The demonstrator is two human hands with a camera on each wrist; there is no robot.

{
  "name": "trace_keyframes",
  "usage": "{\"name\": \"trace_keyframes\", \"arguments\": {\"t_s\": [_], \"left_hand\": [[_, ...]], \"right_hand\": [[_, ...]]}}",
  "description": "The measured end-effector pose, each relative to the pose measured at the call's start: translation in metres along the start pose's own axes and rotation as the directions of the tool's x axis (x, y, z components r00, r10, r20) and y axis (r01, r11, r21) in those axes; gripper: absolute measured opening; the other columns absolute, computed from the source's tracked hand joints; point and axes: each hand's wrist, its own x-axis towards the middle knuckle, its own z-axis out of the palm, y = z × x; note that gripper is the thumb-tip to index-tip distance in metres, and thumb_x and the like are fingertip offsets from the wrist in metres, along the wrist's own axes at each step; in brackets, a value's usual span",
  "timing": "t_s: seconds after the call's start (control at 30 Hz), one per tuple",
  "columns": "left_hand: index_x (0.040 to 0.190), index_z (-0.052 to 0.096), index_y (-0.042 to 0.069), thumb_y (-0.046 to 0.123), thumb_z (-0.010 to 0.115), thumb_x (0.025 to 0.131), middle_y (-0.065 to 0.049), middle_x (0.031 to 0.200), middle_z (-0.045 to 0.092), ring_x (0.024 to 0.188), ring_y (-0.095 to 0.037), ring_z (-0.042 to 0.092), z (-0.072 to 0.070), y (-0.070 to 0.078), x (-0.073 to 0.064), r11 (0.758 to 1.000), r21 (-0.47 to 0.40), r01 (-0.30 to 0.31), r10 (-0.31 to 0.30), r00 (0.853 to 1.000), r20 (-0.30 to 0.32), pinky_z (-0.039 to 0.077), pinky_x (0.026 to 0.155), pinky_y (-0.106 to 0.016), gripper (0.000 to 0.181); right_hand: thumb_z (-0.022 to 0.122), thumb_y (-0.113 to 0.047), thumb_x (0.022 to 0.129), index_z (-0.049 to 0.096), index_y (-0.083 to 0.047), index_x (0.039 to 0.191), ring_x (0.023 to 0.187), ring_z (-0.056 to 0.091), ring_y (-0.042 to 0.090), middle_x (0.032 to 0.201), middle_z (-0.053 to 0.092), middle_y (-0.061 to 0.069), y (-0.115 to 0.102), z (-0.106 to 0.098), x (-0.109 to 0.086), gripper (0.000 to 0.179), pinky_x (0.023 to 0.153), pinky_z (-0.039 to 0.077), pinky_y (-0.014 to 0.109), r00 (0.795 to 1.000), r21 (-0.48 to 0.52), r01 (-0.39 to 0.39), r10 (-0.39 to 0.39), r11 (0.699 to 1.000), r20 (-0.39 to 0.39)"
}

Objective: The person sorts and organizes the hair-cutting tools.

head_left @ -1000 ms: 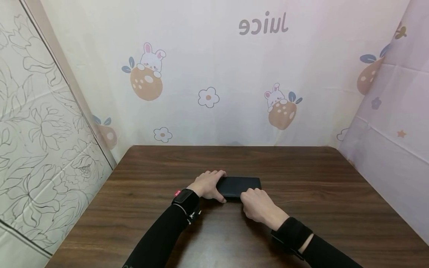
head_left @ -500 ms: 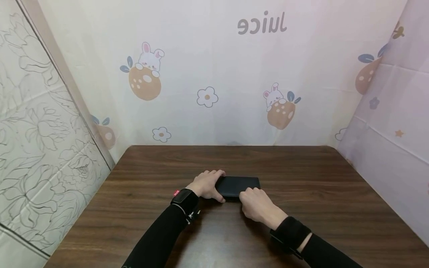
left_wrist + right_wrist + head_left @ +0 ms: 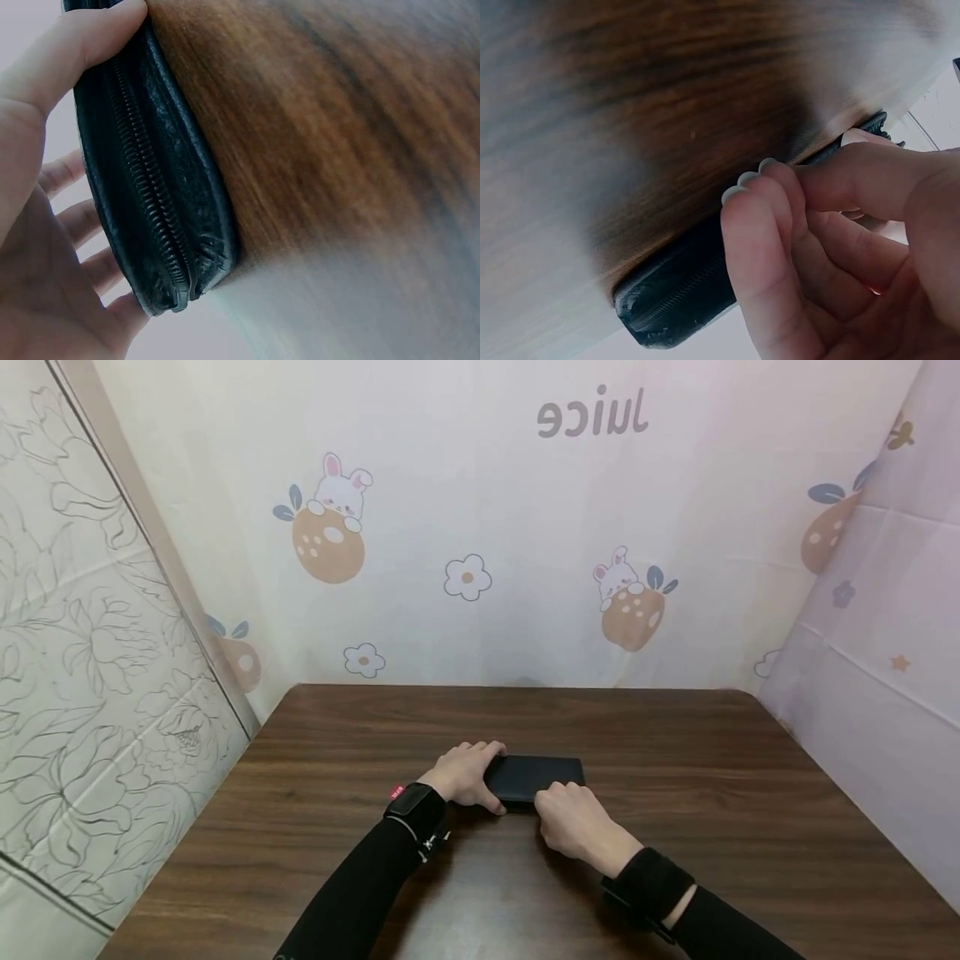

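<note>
Bunny-print curtain at the back; dark wood-grain table in front; right hand has its fingers curled, pinching the near edge of a black zippered wallet sitting mid-table, can't see exactly where tho; left hand grips the wallet's left end, fingers slightly spread; zipper runs along the near side.

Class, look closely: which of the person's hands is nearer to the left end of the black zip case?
Left. The left hand grips that end of the black zip case; the right hand is at its near long side, farther right.
</note>
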Motion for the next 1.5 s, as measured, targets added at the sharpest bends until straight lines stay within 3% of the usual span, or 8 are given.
{"name": "trace_keyframes", "arguments": {"t_s": [1.5], "left_hand": [[0.149, 0.043, 0.025, 0.05, 0.087, 0.076, -0.001, 0.146, 0.052, 0.121, -0.024, 0.05, -0.0004, 0.0003, 0.0005, 1.0, 0.006, 0.002, -0.002, 1.0, 0.013, 0.044, 0.099, -0.044, 0.089]], "right_hand": [[0.066, 0.001, 0.086, 0.067, -0.006, 0.074, 0.045, 0.044, 0.012, 0.056, 0.046, -0.002, 0.0002, -0.0017, 0.001, 0.015, 0.047, 0.041, 0.028, 0.999, 0.121, -0.041, 0.041, 0.992, 0.005]]}}
